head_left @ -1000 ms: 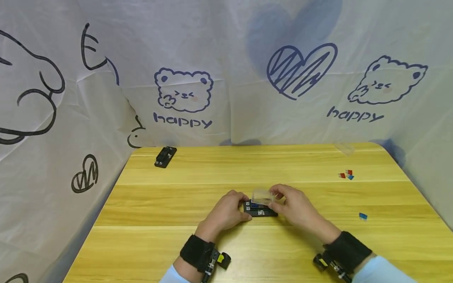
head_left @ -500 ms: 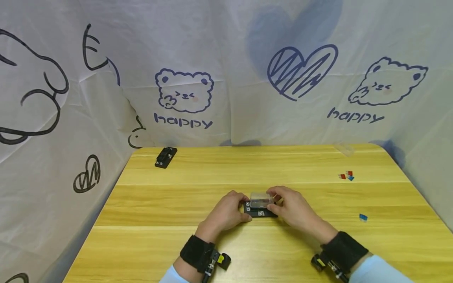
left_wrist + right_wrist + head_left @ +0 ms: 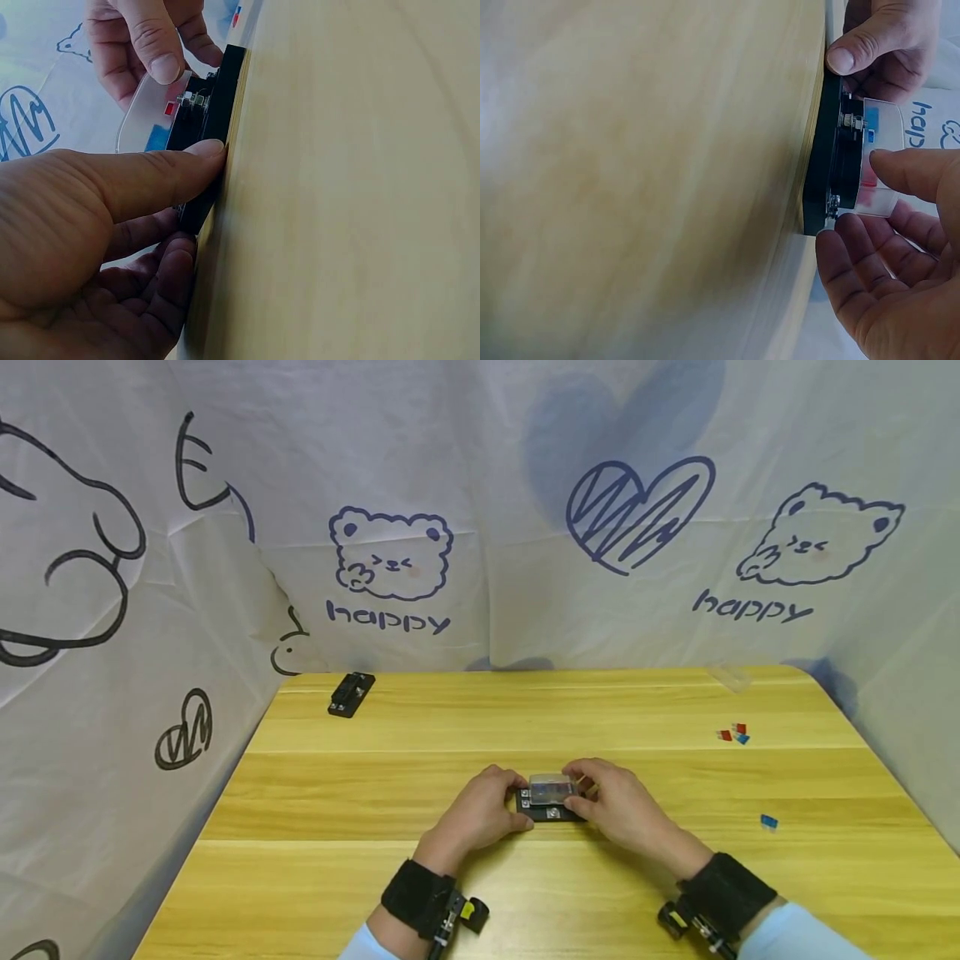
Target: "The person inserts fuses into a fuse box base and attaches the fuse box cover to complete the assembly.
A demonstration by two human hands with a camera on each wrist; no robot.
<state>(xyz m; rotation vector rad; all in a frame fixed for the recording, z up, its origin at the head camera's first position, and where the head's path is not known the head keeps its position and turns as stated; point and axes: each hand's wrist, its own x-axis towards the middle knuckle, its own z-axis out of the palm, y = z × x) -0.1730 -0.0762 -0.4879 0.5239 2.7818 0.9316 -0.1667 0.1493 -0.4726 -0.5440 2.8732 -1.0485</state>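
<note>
A black fuse block [image 3: 537,815] lies flat on the wooden table between both hands. Its left end is gripped by my left hand [image 3: 480,810], the thumb along the near edge and the fingers behind. My right hand [image 3: 618,797] pinches a clear plastic cover [image 3: 551,789] at its right side, between thumb and fingers. The cover sits over the middle of the block, close down on it. Through it, in the right wrist view, a blue fuse [image 3: 872,118] and a red fuse [image 3: 868,177] show. Metal screw terminals [image 3: 850,121] stand beside the cover.
Another black fuse block [image 3: 351,695] lies at the back left of the table. Small red and blue blade fuses [image 3: 741,738] lie at the right, with a single blue fuse [image 3: 768,821] nearer. A second clear cover [image 3: 729,677] is by the back edge.
My right hand has lowered the clear cover onto the fuse block, and its raised tilt is gone. My left hand has stayed in place on the block.
</note>
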